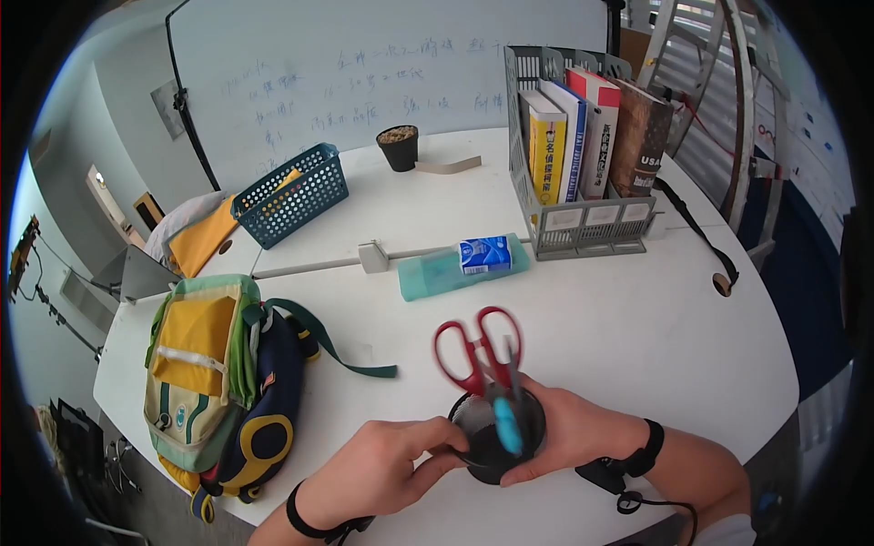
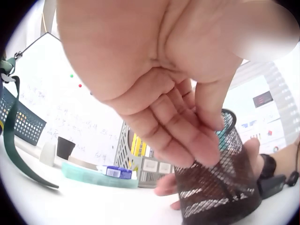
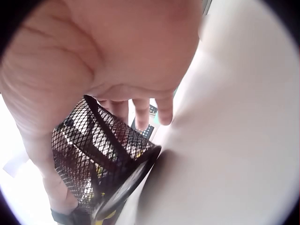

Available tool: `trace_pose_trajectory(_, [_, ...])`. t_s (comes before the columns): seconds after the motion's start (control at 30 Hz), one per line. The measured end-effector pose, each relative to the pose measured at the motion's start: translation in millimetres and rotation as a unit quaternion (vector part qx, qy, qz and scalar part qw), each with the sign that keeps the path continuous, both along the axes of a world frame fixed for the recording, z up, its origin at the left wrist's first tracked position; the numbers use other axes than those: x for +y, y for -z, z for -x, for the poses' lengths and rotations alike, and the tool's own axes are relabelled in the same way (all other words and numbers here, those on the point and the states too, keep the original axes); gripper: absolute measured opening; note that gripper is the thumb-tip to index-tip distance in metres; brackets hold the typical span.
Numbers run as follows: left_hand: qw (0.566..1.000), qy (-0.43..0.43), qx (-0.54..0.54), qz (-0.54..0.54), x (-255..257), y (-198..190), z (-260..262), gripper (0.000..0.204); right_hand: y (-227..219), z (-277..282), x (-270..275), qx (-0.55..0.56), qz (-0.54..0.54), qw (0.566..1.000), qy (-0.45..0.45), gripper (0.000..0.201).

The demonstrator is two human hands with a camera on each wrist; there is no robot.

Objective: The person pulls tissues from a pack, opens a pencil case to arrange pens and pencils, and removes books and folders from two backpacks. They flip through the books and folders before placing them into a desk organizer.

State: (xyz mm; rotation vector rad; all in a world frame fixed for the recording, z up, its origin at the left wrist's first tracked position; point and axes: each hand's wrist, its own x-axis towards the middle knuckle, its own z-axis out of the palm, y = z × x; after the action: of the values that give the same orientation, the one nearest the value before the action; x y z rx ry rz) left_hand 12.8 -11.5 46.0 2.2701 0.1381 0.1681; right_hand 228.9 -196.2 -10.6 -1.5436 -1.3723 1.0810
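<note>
Head view: right hand wrapped round black mesh cup, fingers curled; left hand pinches its rim, thumb and fingertip close together. Cup sits between both hands over near tabletop, red-handled scissors inside. Blue item there blurred. Right fingers partly hidden behind cup; base contact with tabletop unclear.

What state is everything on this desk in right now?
Mesh cup, held by the left hand and right hand
Red scissors, handles up in the cup
Backpack, strap lying loose
Blue basket, upright, yellow item inside
Blue packet, lying on the green pouch
Books, standing in the rack
Black pot, upright, filled
</note>
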Motion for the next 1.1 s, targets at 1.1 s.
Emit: trace_pose_trajectory(1.1, [0.965,0.089,0.206,-0.133,38.6,32.6,20.3,0.019,-27.2,-36.8,-23.5,-0.103,-0.189,0.974,0.072,0.109])
